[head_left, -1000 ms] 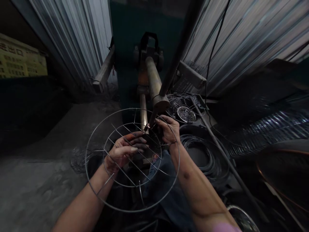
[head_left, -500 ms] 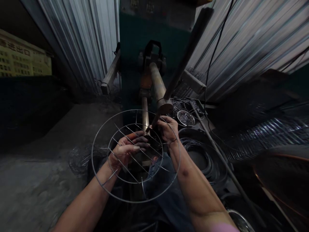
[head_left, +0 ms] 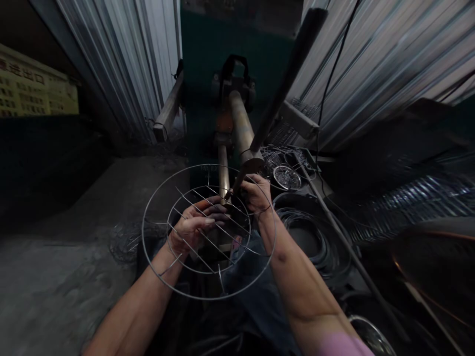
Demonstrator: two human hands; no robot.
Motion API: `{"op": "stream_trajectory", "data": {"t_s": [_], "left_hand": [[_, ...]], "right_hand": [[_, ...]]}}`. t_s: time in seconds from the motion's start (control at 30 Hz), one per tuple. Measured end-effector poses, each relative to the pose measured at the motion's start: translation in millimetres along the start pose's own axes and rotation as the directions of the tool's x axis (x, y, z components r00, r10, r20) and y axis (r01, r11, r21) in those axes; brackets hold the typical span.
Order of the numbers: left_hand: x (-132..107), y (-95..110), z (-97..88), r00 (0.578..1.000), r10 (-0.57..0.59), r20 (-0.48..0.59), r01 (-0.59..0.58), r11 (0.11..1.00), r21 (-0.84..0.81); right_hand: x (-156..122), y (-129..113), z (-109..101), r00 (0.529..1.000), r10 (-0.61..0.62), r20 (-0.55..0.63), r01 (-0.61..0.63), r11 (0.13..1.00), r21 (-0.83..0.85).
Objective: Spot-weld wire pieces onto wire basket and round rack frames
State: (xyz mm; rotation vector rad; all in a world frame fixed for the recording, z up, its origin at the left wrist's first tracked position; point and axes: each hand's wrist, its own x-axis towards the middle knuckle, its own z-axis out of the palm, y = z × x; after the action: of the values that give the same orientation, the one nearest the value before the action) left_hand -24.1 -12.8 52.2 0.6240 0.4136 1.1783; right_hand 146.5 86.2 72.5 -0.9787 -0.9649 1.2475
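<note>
Currently, from my remote seat, I log the wire rack (head_left: pixel 196 253) as held out before the wearer, its outer ring apparently near level, far edge reaching the machine's lower rod (head_left: pixel 223 170). Clock reference: rack centre, 12 pointing away from the wearer. Left hand (head_left: pixel 193 222) sits just inside 9 to 10 o'clock, within the inner ring's outline, fingers partly curled and thumb close to them; I read it as holding the rack by its crossbars, likely because a grip near the middle balances the frame. Its forearm passes the outer ring at about 8. Right hand (head_left: pixel 259 194) is at 2 o'clock, fingers drawn in narrow by the rack's far edge; I cannot tell what it pinches. My judgement: that hand steadies the edge beside the slanted dark bar (head_left: pixel 285 81), whose lower end meets the rod's tip near 1 o'clock. Whether wire lies between the two tips is too small to tell. A wire coil (head_left: pixel 319 247) rests outside the ring at 3 o'clock, near the right forearm.
</note>
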Motion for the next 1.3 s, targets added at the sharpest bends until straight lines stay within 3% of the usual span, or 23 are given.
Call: {"op": "stream_trajectory", "data": {"t_s": [0.3,0.37,0.43,0.57,0.7,0.83,0.9,0.93,1.03,1.1,1.2,1.3], "left_hand": [[-1.5,-0.2,2.3,1.000,-0.003,-0.006,0.003,1.000,-0.008],[-2.5,0.2,2.0,1.000,-0.008,-0.014,0.008,1.000,-0.023],[-4.2,-0.2,2.3,0.999,-0.018,-0.027,0.017,0.999,-0.044],[-9.7,-8.0,12.4,0.998,0.010,-0.064,-0.015,0.997,-0.082],[-18.1,-30.0,32.7,0.994,0.014,-0.105,-0.014,1.000,-0.001],[-21.3,-50.8,34.4,0.987,-0.131,0.092,0.127,0.991,0.051],[-17.2,-54.9,26.5,0.973,-0.175,0.147,0.170,0.984,0.045],[-13.6,-55.4,22.1,0.974,-0.199,0.104,0.197,0.980,0.029],[0.2,-53.3,14.6,0.945,-0.276,-0.176,0.266,0.961,-0.076],[7.9,-49.7,17.1,0.910,-0.289,-0.297,0.260,0.956,-0.135],[11.1,-41.6,28.5,0.913,-0.330,-0.240,0.283,0.936,-0.211],[5.3,-34.2,38.5,0.925,-0.373,-0.079,0.335,0.895,-0.295]], "right_hand": [[-5.8,-7.2,0.9,0.990,0.087,0.109,-0.093,0.994,0.053],[-11.4,-8.5,-2.6,0.981,0.117,0.156,-0.129,0.989,0.069],[-22.2,-7.3,-13.0,0.984,0.130,0.121,-0.141,0.986,0.084],[-68.4,0.3,-54.6,0.981,0.172,-0.085,-0.174,0.984,-0.022],[-137.7,-0.1,-95.3,0.966,0.251,-0.067,-0.258,0.959,-0.119],[-188.6,-14.7,-108.0,0.948,0.318,-0.008,-0.318,0.946,-0.057],[-201.5,-21.2,-105.3,0.956,0.293,-0.025,-0.294,0.955,-0.034],[-205.7,-23.1,-102.4,0.963,0.268,-0.034,-0.269,0.962,-0.036],[-212.8,-22.8,-89.1,0.987,0.162,-0.018,-0.163,0.984,-0.072],[-215.3,-19.5,-78.1,0.996,0.088,0.006,-0.087,0.992,-0.096],[-216.7,-16.0,-63.8,0.998,-0.047,-0.029,0.041,0.985,-0.169],[-212.4,-17.7,-59.9,0.977,-0.156,-0.148,0.116,0.963,-0.244]]}}
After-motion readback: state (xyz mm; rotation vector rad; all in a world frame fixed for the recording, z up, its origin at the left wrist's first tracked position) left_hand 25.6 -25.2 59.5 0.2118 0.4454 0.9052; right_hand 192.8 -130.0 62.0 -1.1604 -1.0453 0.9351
